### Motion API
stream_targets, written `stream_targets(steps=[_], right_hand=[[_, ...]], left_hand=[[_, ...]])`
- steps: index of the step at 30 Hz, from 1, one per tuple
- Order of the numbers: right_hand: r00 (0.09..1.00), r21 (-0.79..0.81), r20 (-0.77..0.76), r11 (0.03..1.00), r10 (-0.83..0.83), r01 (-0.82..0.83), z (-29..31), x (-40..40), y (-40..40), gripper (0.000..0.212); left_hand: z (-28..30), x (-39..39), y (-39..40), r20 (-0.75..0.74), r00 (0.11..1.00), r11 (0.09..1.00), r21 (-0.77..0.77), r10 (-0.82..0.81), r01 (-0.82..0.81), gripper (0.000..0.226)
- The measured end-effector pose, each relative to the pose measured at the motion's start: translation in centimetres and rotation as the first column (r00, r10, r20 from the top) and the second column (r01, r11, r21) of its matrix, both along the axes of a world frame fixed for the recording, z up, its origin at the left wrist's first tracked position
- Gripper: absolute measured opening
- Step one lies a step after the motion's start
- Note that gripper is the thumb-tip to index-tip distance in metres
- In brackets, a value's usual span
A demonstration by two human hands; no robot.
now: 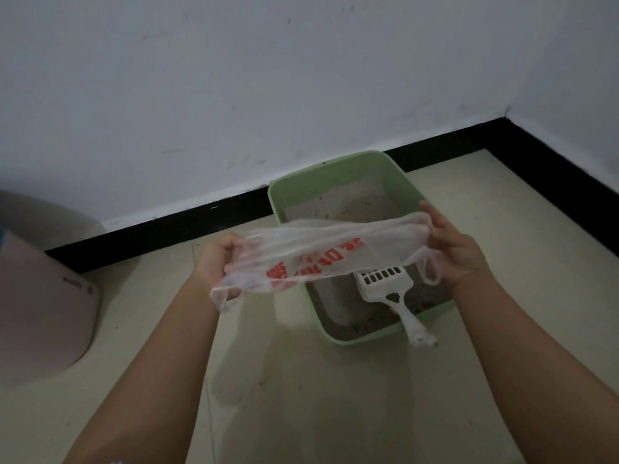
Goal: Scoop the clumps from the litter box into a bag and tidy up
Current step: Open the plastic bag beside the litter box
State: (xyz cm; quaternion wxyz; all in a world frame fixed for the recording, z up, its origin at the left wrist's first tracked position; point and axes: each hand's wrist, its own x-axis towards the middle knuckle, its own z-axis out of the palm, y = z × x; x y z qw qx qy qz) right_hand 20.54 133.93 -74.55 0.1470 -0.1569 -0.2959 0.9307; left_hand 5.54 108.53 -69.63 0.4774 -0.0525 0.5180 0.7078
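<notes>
Both hands up over the litter box (348,169), stretching one thin translucent plastic bag (321,256) between them. Left hand (217,259) has fingers curled into the bag's left end, gripping a bunch of film; right hand (452,252) grips the right end, thumb on top, fingers wrapped under the edge. Bag hangs in the air just above the near half of the box, red print on it, two loop handles dangling, one below each hand. Handling guess: bag is near weightless, floppy, slippery film, collapses shut on its own and likely tears if a clump edge snags; best held at the mouth rim or through the handle loops, one hand keeping the mouth open while the other scoops. Litter box is a green plastic tray on the floor, against the black skirting in the corner, granular grey litter inside with a few dark specks; can't tell which are clumps. One white slotted scoop (388,289) lies in the box, head on the litter, handle (418,329) sticking out over the near rim; rigid, light, take it by the handle. Count: one bag, one box, one scoop, two hands. A pinkish rounded object (43,296) sits on the floor well to the left, not involved. Judgement: bag isn't opened yet, scooping not started.
</notes>
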Motion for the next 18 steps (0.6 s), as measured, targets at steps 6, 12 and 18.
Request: stream_targets(steps=[6, 12, 18], right_hand=[[0.987, -0.053, 0.047, 0.986, -0.157, 0.159, 1.1, -1.3, 0.1, 0.046], [0.917, 0.152, 0.363, 0.960, 0.167, -0.234, 0.0, -1.0, 0.2, 0.022], [0.773, 0.206, 0.491, 0.809, 0.402, -0.551, 1.0, -1.1, -1.1, 0.025]], left_hand=[[-2.4, -0.9, -0.5, -0.126, 0.872, 0.881, -0.092, -0.472, 0.464, 0.059], [-2.9, -1.5, -0.5, 0.117, 0.985, 0.979, 0.147, 0.123, -0.140, 0.051], [-5.0, -2.3, -0.9, -0.008, 0.959, 0.946, 0.167, 0.283, -0.278, 0.033]])
